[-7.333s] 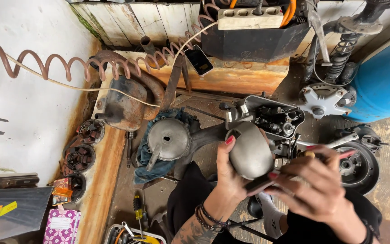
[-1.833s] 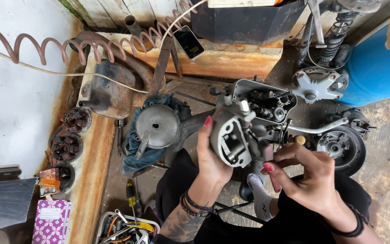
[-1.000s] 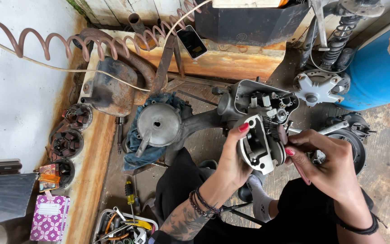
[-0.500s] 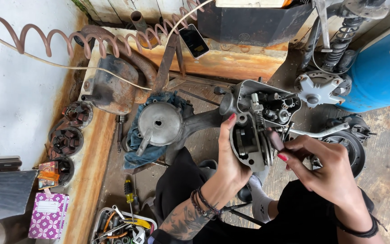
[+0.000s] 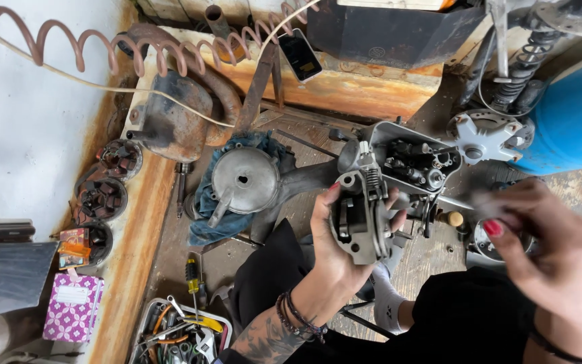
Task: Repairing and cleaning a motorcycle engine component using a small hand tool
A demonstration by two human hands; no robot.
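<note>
The left hand (image 5: 335, 253) grips a grey engine cover (image 5: 358, 226) — fingers (image 5: 392, 202) wrapped round its right edge, thumb on the left. Just above those fingers sits the open engine case (image 5: 415, 158). The right hand (image 5: 547, 249), blurred, hangs apart to the right; whether its fingers hold anything cannot be told. A screwdriver (image 5: 192, 273) lies well left — beside a tool tray (image 5: 176, 330).

Two hands are at work: the left hand (image 5: 335, 259) and the right hand (image 5: 540, 249). One grey engine part (image 5: 358, 222) sits in the left. Far off lies one phone (image 5: 299, 55). At left stand three round dark rotor parts (image 5: 102, 199), one patterned purple box (image 5: 72, 307), one yellow-handled screwdriver (image 5: 192, 273), and one tool tray (image 5: 180, 334).
</note>
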